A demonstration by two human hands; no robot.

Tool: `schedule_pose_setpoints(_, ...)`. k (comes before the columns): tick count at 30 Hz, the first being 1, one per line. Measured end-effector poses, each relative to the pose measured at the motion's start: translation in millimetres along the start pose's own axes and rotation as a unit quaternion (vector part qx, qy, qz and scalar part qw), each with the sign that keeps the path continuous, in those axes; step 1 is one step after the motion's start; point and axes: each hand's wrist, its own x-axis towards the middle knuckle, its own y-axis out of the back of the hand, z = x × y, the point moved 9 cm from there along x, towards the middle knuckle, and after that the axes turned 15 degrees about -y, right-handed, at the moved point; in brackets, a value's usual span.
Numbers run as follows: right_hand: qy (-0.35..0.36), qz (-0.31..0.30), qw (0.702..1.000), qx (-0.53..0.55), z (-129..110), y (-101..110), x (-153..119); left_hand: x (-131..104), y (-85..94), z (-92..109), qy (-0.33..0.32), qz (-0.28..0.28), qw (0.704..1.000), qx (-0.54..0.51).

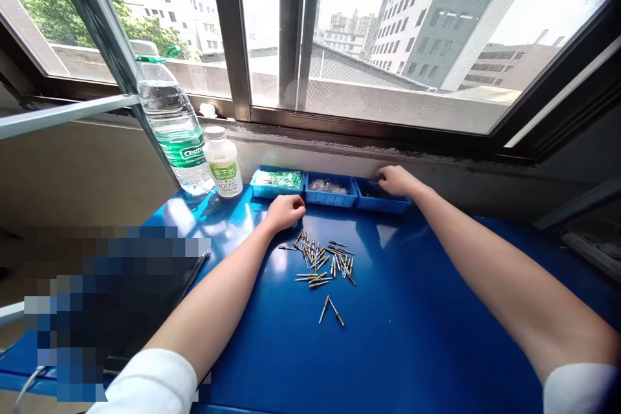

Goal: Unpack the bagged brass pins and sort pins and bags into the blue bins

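Note:
Three blue bins stand in a row against the wall: the left bin (266, 192) holds green-and-white packets, the middle bin (330, 198) small clear pieces, the right bin (385, 206) dark contents. My right hand (395, 181) is over the back of the right bin, fingers curled down; what they hold, if anything, is hidden. My left hand (286, 212) rests in front of the left bin with its fingers curled together, their contents not visible. Several thin metal pins with brass-coloured sleeves (317, 255) lie in a loose pile nearer me, and two more (334, 312) lie apart.
A large water bottle (177, 136) and a white bottle (224, 165) stand left of the bins on the blue table (412, 336). A dark, partly pixelated object (145, 297) lies at left. Metal bars and a window frame surround the table's back.

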Motion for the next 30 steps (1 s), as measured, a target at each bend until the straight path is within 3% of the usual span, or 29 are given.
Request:
schedule_pose_setpoints(3, 0.049, 0.116, 0.988, 0.092, 5, 29, -41, 0, 1.7, 0, -0.001, 0.004, 1.000, -0.008)
schedule_pose_setpoints(5, 0.102, 0.154, 0.978, 0.101, 2, 25, -76, -1, 2.8, 0, -0.002, 0.005, 1.000, -0.009)
schedule_pose_setpoints(7, 0.157, 0.183, 0.968, 0.071, -5, 7, -110, -1, 3.3, 0, -0.002, 0.005, 1.000, -0.007)
schedule_pose_setpoints(11, 0.229, 0.145, 0.962, 0.013, -21, -47, -150, -1, 2.9, 1, -0.008, 0.001, 1.000, 0.001)
schedule_pose_setpoints(14, 0.259, 0.077, 0.962, 0.040, -22, -57, -157, -1, 2.8, 1, -0.013, 0.001, 1.000, -0.001)
schedule_pose_setpoints(17, 0.265, 0.030, 0.955, 0.127, -10, -36, -141, 0, 2.6, 0, -0.012, 0.000, 1.000, -0.006)
schedule_pose_setpoints(21, 0.086, 0.070, 0.980, 0.168, 33, -1, -67, 0, 2.3, -2, -0.013, 0.001, 1.000, -0.004)
schedule_pose_setpoints(25, -0.020, -0.015, 0.998, 0.052, 40, -12, -3, 0, 2.5, -2, -0.013, 0.003, 1.000, -0.006)
schedule_pose_setpoints(30, -0.081, -0.111, 0.987, -0.081, 23, -36, 26, 1, 2.5, -2, -0.008, -0.002, 1.000, -0.006)
